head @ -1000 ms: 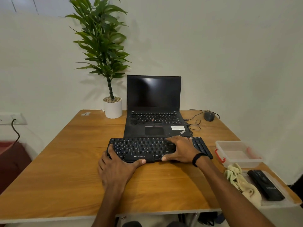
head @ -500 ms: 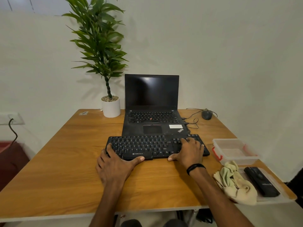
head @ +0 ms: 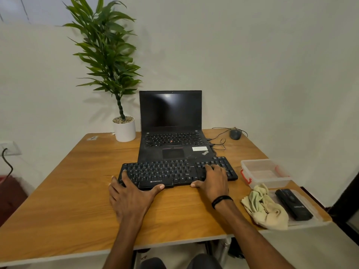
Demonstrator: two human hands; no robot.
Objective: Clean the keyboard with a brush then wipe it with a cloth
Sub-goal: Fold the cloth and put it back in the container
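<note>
Both hands lie flat with straight fingers, gripping nothing. The left hand (head: 130, 197) rests against the near left corner of the keyboard (head: 165, 171), and the right hand (head: 213, 181) rests on its right keys. A crumpled cloth (head: 266, 208) lies right of that hand.

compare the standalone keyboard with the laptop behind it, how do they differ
The keyboard is wider and lies flat; the laptop is narrower, open, its dark screen upright. The left hand and right hand rest on the keyboard; neither hand touches the laptop. The keyboard sits nearer the person, the laptop behind it. Both are black and on the wooden table.
</note>
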